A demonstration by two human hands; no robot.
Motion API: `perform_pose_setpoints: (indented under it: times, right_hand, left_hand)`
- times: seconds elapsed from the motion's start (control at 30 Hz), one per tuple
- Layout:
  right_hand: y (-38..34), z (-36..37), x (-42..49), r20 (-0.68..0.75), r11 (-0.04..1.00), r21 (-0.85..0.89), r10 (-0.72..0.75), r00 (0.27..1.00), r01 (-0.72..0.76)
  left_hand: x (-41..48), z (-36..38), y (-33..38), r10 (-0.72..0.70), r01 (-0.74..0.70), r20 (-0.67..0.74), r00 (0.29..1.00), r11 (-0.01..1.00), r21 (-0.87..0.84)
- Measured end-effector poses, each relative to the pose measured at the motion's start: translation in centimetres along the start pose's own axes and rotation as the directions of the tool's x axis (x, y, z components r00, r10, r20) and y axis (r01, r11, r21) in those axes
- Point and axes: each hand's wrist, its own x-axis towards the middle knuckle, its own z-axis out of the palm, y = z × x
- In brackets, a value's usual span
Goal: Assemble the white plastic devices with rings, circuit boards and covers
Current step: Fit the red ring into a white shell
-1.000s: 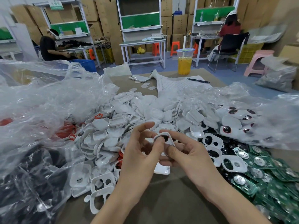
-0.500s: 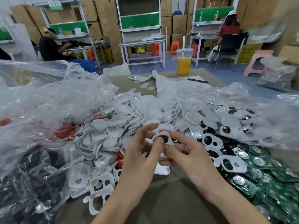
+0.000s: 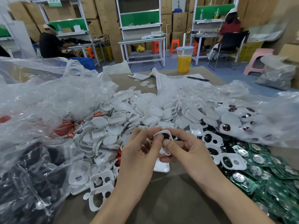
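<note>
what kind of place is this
Probably a small electronics assembly workshop: heaps of white plastic shells, a pile of green circuit boards, and workers seated at benches before stacked cartons.

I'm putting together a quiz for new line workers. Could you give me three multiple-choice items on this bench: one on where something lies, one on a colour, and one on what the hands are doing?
1. Where does the pile of green circuit boards lie?
A. at the person's right
B. at the person's left
C. on the far sheet of paper

2. What colour is the drink in the clear cup?
A. green
B. orange-yellow
C. blue

3. What holds the white housing in the middle?
A. one hand alone
B. nothing, it lies on the table
C. both hands

Answers:
1 A, the boards spread out beside the right hand.
2 B, orange-yellow liquid shows through the cup wall.
3 C, fingers of the left hand and the right hand pinch it from either side.
</note>
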Motion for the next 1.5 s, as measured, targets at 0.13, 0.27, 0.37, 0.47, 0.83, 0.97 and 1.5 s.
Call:
perform_pose_setpoints:
  times: [0.13,0.27,0.37,0.47,0.83,0.97,1.5]
  right_hand:
    - [0.2,-0.1,0.3,-0.067,0.999,0.004,0.039,0.997,-0.039]
    - [0.3,-0.4,0.4,-0.113,1.0,0.001,0.029,0.993,-0.029]
    - [0.5,-1.0,0.7,-0.15,1.0,0.028,0.01,0.989,-0.006]
    - [0.2,-1.4,0.9,-0.15,0.988,0.156,0.048,0.988,-0.024]
    - [-2.0,-2.6,-0.1,0.379,0.449,0.816,0.061,0.923,-0.365]
    - [-2.0,-2.5,-0.1,0.404,0.465,0.795,0.075,0.912,-0.39]
    - [-0.5,-2.1,0.9,0.086,0.739,0.641,0.197,0.977,-0.206]
  left_hand:
    - [0.0,-0.7,-0.1,0.043,-0.044,0.097,0.994,0.999,0.006]
    - [0.1,-1.3,-0.5,0.049,-0.055,0.064,0.997,0.994,0.098]
    - [0.5,-1.9,-1.0,0.014,-0.015,0.002,1.0,0.988,0.151]
    - [0.4,-2.0,-1.1,0.059,-0.055,-0.021,0.998,0.984,0.167]
    - [-1.5,0.6,-0.3,0.207,-0.236,0.183,0.961,0.959,0.156]
    - [-1.5,0.4,-0.4,0.177,-0.197,0.15,0.973,0.972,0.13]
    - [-1.5,0.2,0.1,0.201,-0.214,0.143,0.969,0.973,0.081]
